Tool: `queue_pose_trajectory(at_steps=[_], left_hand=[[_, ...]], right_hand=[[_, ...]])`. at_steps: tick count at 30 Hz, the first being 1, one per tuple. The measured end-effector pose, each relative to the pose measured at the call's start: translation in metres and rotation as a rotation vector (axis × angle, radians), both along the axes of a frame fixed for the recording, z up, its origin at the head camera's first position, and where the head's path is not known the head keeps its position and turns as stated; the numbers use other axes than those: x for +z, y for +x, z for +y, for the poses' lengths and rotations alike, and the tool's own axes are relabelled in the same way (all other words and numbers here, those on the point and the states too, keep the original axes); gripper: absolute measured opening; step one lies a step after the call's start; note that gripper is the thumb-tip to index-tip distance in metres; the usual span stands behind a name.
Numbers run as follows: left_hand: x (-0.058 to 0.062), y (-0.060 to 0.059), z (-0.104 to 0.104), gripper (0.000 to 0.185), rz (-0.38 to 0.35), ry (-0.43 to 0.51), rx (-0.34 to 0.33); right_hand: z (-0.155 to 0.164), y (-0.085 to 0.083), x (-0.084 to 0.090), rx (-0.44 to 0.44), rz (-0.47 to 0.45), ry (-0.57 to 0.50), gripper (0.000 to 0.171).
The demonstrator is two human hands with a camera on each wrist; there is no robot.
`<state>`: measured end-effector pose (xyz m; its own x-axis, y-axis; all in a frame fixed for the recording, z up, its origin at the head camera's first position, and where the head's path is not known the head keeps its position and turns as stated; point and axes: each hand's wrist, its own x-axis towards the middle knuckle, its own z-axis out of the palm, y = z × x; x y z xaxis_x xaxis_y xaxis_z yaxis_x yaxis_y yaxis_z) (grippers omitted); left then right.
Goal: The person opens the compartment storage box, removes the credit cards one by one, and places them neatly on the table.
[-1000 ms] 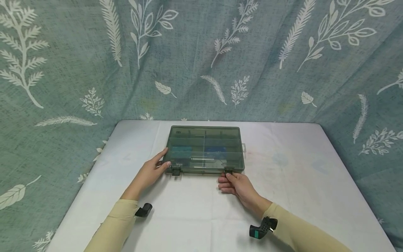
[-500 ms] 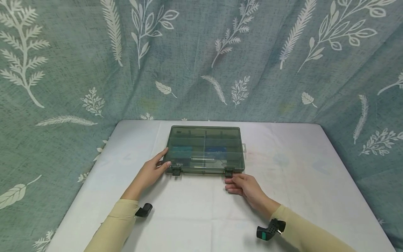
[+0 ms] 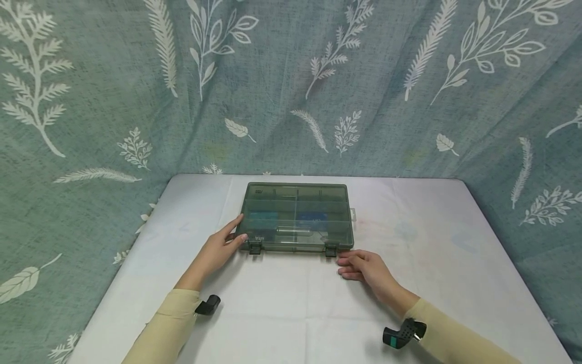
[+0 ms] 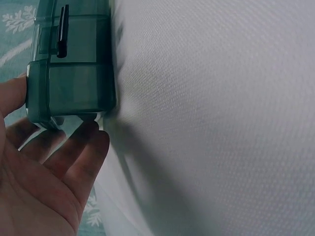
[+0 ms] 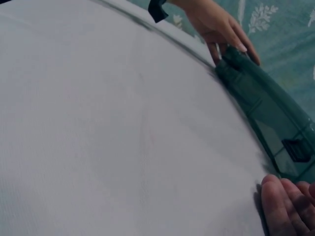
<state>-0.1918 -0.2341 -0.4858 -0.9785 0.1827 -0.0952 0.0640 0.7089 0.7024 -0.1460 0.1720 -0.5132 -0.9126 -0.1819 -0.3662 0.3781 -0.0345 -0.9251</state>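
Note:
A shut, smoky-green translucent compartment box lies flat on the white table. Two dark latches sit on its front edge, a left latch and a right latch. My left hand rests with straight fingers against the box's front left corner, thumb on the front edge. My right hand lies on the table just right of the right latch, fingers loosely curled and holding nothing. In the right wrist view, its fingertips lie beside the box near a latch.
Blue items show dimly through the box lid. A teal cloth with a white leaf print hangs behind and along both sides of the table. A black wrist camera mount sits on the right sleeve.
My right hand has left the right latch and slid rightwards along the table, off the box. The left hand and the box have stayed put.

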Motion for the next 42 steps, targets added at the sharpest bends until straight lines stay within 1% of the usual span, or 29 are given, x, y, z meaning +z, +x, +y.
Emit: queue_pose_trajectory(at_steps=[9, 14, 17, 21, 26, 28, 30, 32, 36, 42], left_hand=[[-0.001, 0.003, -0.003, 0.068, -0.005, 0.031, 0.008], [-0.002, 0.005, -0.006, 0.068, 0.012, 0.003, 0.022], [-0.003, 0.006, -0.007, 0.068, 0.047, -0.017, 0.026], [-0.005, 0.007, -0.010, 0.070, 0.093, -0.012, 0.033], [-0.007, 0.008, -0.013, 0.077, 0.120, 0.042, 0.028], [-0.007, 0.008, -0.014, 0.080, 0.127, 0.063, 0.012], [-0.008, 0.007, -0.014, 0.083, 0.134, 0.079, -0.004], [-0.009, 0.006, -0.015, 0.084, 0.141, 0.087, -0.019], [-0.011, 0.003, -0.017, 0.085, 0.158, 0.099, -0.050], [-0.011, 0.002, -0.019, 0.081, 0.157, 0.090, -0.103]], right_hand=[[0.013, -0.002, 0.000, -0.034, 0.009, 0.036, 0.034], [0.016, -0.004, 0.002, -0.045, 0.061, 0.093, 0.031], [0.019, -0.006, 0.004, -0.039, 0.119, 0.147, 0.030], [0.023, -0.009, 0.007, -0.007, 0.219, 0.197, 0.033], [0.029, -0.014, 0.010, 0.051, 0.411, 0.273, 0.039], [0.031, -0.015, 0.011, 0.072, 0.487, 0.312, 0.044], [0.033, -0.018, 0.012, 0.094, 0.543, 0.332, 0.050], [0.034, -0.020, 0.012, 0.121, 0.581, 0.353, 0.057], [0.034, -0.027, 0.009, 0.172, 0.619, 0.400, 0.068], [0.034, -0.033, 0.006, 0.220, 0.658, 0.439, 0.073]])
